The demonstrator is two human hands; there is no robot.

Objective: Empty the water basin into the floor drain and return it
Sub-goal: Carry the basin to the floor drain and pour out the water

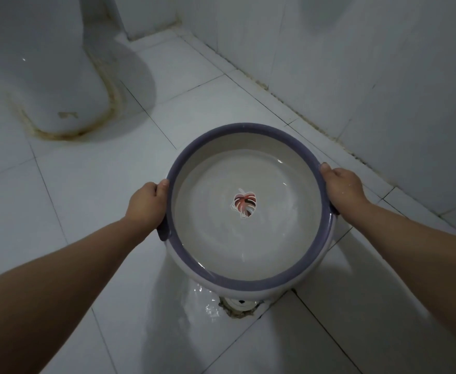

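A round white water basin (244, 130) with a purple rim and a red leaf picture on its bottom is held above the floor, tilted toward me. Water lies in its near half. My left hand (147, 202) grips the rim's left side and my right hand (343, 187) grips the right side. Just below the basin's near edge sits the floor drain (240, 305), partly hidden by the basin, with wet, shiny tile around it.
A white toilet base (46, 76) with stained sealant stands at the upper left. A tiled wall (356, 63) runs along the right, meeting the white tiled floor (86, 184) close behind the basin.
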